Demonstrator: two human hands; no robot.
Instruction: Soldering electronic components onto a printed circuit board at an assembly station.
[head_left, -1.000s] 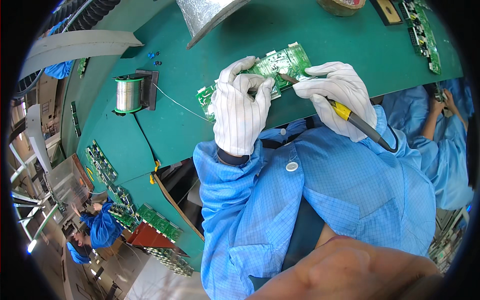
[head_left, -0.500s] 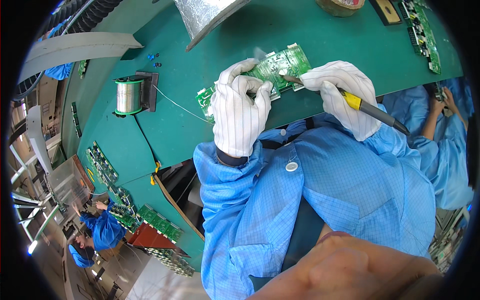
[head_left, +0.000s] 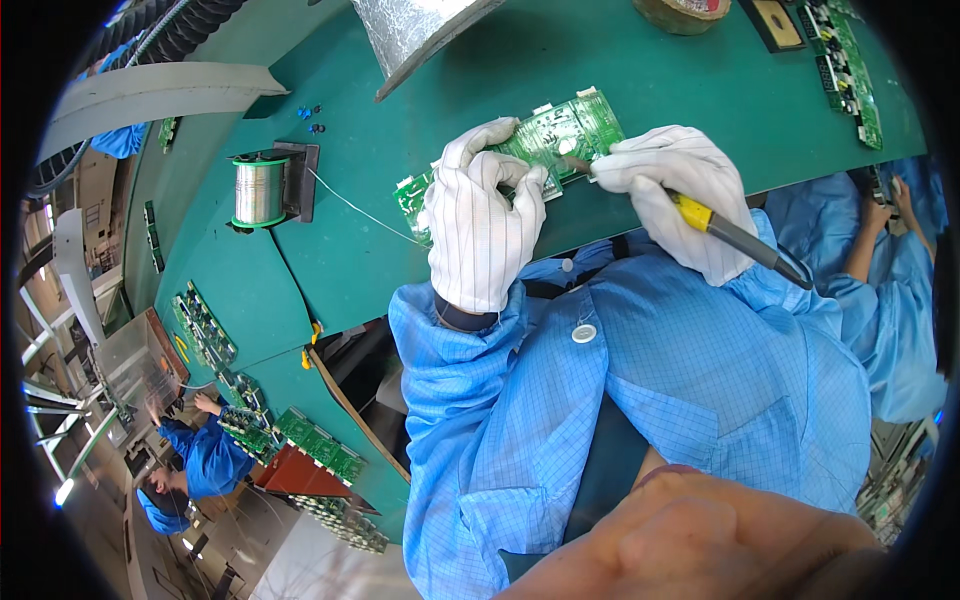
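A green circuit board (head_left: 585, 118) lies tilted on the green bench, its soldered face up. My left hand (head_left: 480, 225), in a white striped glove, is curled over the board's left part and grips it; the fingertips are partly hidden. A thin solder wire (head_left: 365, 213) runs from a spool (head_left: 259, 193) to the edge of this hand, where I lose sight of it. My right hand (head_left: 690, 195), gloved likewise, is closed around a soldering iron (head_left: 735, 235) with a yellow and grey handle. The iron's tip points left at the middle of the board, close to my left thumb.
A silvery duct mouth (head_left: 420, 35) hangs beyond the board. More circuit boards stand at the far right (head_left: 845, 80) and lower left (head_left: 318, 445). A sponge tray (head_left: 775, 25) and a round tape-like roll (head_left: 682, 12) are at the back. Co-workers sit on both sides.
The right hand and iron handle have tilted slightly down and left. The iron's tip has shifted a little lower on the board. A wisp of smoke above the board has faded.
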